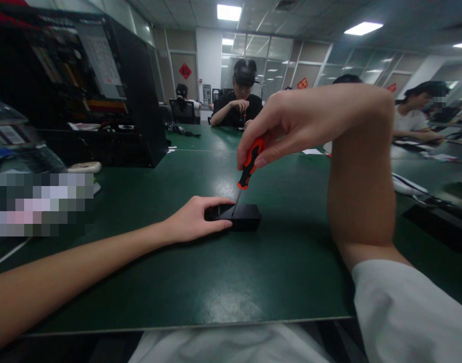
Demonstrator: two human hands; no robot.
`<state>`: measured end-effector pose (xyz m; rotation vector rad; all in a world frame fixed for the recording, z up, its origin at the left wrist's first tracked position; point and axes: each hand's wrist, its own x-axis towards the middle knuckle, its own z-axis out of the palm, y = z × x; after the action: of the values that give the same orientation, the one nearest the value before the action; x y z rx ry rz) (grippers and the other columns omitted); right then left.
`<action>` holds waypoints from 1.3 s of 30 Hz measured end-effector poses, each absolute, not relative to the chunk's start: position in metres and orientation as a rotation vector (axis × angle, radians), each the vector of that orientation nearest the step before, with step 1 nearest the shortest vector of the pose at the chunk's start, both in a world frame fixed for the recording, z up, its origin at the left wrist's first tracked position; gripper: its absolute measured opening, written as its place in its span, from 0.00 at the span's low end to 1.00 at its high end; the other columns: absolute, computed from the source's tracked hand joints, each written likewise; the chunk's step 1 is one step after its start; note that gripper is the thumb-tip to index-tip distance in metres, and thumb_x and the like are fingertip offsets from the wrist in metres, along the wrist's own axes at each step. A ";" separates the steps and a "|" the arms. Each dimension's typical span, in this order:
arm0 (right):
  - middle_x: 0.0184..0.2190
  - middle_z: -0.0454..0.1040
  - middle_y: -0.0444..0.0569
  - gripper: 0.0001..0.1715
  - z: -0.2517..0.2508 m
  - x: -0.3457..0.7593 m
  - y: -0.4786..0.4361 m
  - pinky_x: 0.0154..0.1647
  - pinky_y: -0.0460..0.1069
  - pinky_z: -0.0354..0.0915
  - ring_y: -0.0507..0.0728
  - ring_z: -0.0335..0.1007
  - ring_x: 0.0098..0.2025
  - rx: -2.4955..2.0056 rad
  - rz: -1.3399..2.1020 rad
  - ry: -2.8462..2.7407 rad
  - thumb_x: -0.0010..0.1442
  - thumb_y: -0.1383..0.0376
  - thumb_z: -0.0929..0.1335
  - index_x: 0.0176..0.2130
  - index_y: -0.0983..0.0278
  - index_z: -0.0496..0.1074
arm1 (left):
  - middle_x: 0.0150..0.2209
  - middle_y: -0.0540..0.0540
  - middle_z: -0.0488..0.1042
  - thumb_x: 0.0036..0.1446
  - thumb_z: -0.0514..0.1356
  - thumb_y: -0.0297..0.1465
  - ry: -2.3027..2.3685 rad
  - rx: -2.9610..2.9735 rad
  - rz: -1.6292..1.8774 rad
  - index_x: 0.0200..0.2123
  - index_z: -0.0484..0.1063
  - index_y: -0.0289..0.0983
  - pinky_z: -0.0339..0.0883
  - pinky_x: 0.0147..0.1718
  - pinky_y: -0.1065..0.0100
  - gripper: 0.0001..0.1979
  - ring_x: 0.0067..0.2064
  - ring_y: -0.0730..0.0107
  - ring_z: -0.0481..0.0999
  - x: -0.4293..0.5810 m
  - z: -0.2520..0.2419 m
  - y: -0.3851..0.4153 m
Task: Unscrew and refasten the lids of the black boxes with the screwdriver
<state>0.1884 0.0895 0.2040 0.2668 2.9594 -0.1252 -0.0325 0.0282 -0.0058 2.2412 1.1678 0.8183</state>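
Note:
A small black box-shaped device [248,218] lies on the green tabletop in front of me. My left hand [195,219] grips its left end, thumb along the near side and fingers along the far side. From above, my right hand [278,128] holds a screwdriver [249,164] by its orange and black handle, with the wrist bent sharply. The screwdriver leans a little to the right, and its metal shaft meets the top of the device beside my left fingertips. Whether the tip sits in a screw is too small to tell.
An opened computer case [132,91] stands at the left, with a clear plastic bottle [19,133] in front of it. Cables [181,130] lie farther back on the green table [158,287]. Across from me a co-worker [238,101] sits with a tool in hand; another person [415,113] sits at right.

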 end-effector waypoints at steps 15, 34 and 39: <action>0.49 0.78 0.43 0.34 0.205 0.189 0.089 0.57 0.45 0.69 0.49 0.73 0.50 0.282 -0.190 2.927 0.63 0.50 0.66 0.58 0.70 0.71 | 0.54 0.43 0.80 0.60 0.66 0.42 1.179 2.239 0.825 0.59 0.74 0.37 0.70 0.51 0.62 0.27 0.52 0.55 0.79 -0.031 -0.006 0.028; 0.46 0.79 0.41 0.28 0.206 0.192 0.083 0.45 0.38 0.69 0.45 0.74 0.45 0.231 -0.112 2.962 0.64 0.53 0.67 0.55 0.68 0.74 | 0.53 0.43 0.80 0.59 0.66 0.42 1.163 2.254 0.840 0.58 0.74 0.37 0.71 0.50 0.61 0.26 0.51 0.54 0.79 -0.032 -0.006 0.028; 0.48 0.78 0.42 0.26 0.205 0.190 0.080 0.46 0.39 0.69 0.46 0.73 0.46 0.172 -0.114 2.968 0.65 0.56 0.67 0.55 0.69 0.74 | 0.52 0.43 0.81 0.59 0.66 0.42 1.167 2.246 0.838 0.58 0.74 0.37 0.71 0.50 0.61 0.26 0.50 0.55 0.80 -0.032 -0.006 0.028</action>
<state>0.1899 0.0804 0.2052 0.1721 2.9684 -0.1143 -0.0315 0.0280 -0.0060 2.2462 1.1670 0.8381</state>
